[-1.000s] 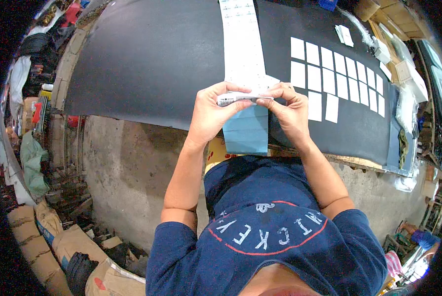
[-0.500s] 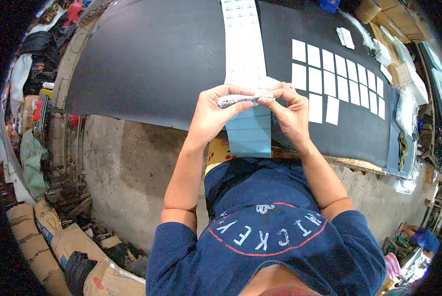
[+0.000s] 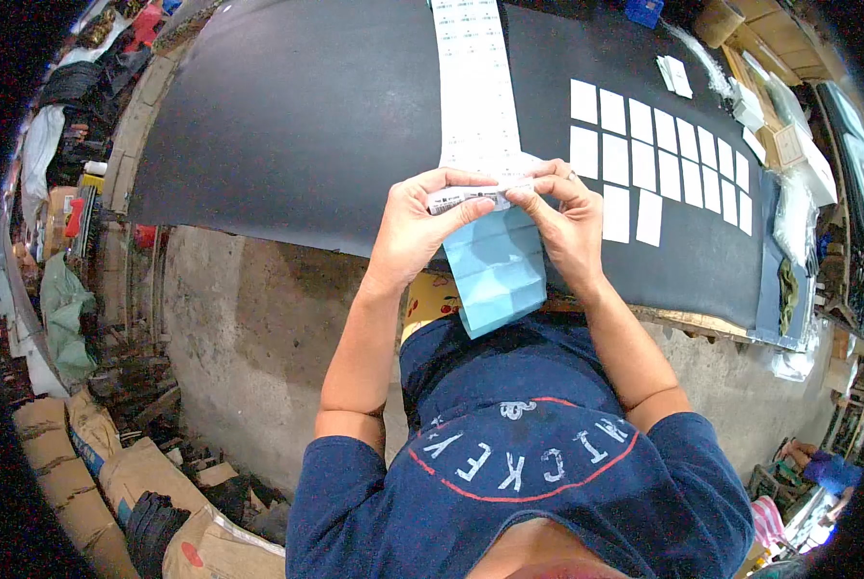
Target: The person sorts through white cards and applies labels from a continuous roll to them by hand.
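Observation:
A long strip of printed white labels (image 3: 477, 96) runs down the black table toward me. Near the table's front edge both my hands pinch the strip, thumbs below and fingers above. My left hand (image 3: 415, 220) grips its left side, closed. Closed on the right side is my right hand (image 3: 569, 214), close to the left thumb. Between the hands the strip is folded over, with small dark print showing. Below them hangs blue backing paper (image 3: 495, 265), creased and slanting to the right over my lap.
White rectangular cards (image 3: 615, 156) lie in rows on the black table (image 3: 278, 116), right of the strip. A small stack of cards (image 3: 675, 75) sits farther back. Boxes and plastic bags (image 3: 794, 207) line the right edge. Cardboard (image 3: 152, 482) lies at lower left.
The hanging blue backing paper has swung right and downward and now looks more creased. The folded label edge between my fingers has turned, showing more print. My hands have barely moved.

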The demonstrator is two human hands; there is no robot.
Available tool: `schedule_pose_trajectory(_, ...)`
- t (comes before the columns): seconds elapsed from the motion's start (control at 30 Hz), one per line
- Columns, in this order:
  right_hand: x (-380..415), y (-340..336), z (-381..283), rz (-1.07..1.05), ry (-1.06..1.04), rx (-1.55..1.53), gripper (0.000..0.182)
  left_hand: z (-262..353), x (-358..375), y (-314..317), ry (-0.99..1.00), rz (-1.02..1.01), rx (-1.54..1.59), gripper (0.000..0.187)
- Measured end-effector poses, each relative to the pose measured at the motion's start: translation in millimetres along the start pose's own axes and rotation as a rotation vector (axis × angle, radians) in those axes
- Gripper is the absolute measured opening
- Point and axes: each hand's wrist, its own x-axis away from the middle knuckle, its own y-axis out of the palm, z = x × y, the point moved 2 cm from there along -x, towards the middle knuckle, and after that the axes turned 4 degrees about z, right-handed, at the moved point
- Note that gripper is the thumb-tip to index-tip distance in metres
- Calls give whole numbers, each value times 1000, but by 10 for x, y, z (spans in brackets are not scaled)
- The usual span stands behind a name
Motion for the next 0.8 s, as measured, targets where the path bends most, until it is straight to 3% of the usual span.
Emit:
schedule_pose_trajectory(0.1, -50, -29, -29, -25, -93, -46, 16, -7, -6, -22, 6, 5, -4, 20)
schedule_pose_trajectory(0.2, -137, -142, -229, -76, -131, 68, 28, 21, -2, -36, -17, -9, -47, 21)
schedule_pose_trajectory(0.27, -165, -214, -350, -215, -280, 271, 39, 7, -1, -15, -7, -9, -53, 21)
schedule_pose_trajectory(0.43, -190, -158, -455, -308, -500, 474, 14, 49, -8, 47, -5, -20, -24, 22)
schedule_pose_trajectory(0.8, -151, -183, -489, -264, -720, 605, 20, 64, -10, 83, -65, -8, 12, 30)
